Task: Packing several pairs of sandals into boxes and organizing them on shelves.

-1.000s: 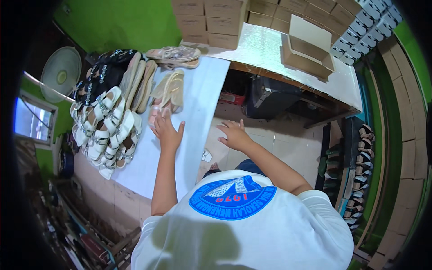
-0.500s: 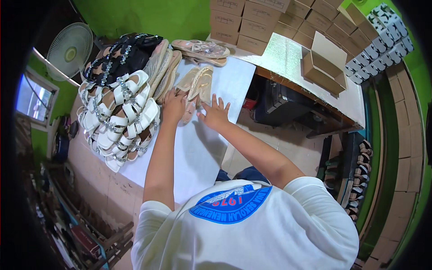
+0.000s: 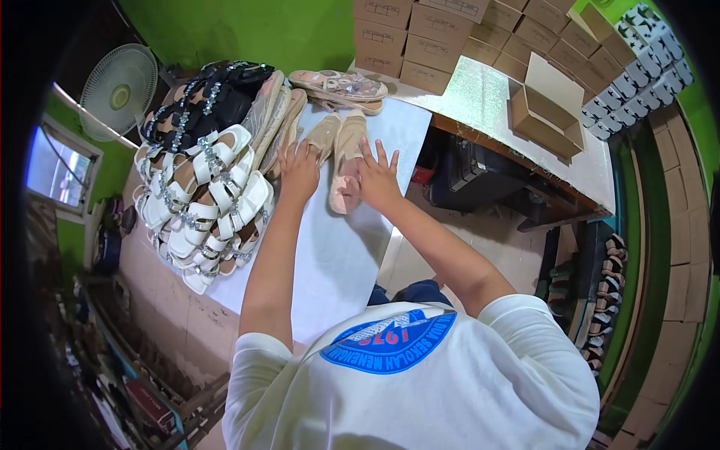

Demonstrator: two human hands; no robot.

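Two beige shoes with see-through uppers lie on the white-covered table (image 3: 322, 277). The right shoe (image 3: 347, 150) points away from me, its pinkish insole showing at the near end. Beside its right edge is my right hand (image 3: 379, 180), fingers spread and thumb against the shoe. The left shoe (image 3: 324, 133) is angled next to it, its near part hidden by my left hand (image 3: 300, 172). That hand rests over the shoe with its fingers stretched forward and slightly apart. Neither hand is closed round a shoe.
White strappy sandals (image 3: 202, 202) with jewelled trim are heaped left, black ones (image 3: 206, 97) behind. More beige shoes (image 3: 337, 86) lie farther back. An open cardboard box (image 3: 547, 120) sits on the right-hand table, near stacked boxes (image 3: 427, 49). A fan (image 3: 118, 94) stands far left.
The beige shoes, earlier overlapping, now lie more apart, the right one straightened and nearer my right hand. Both hands have shifted slightly to the right.
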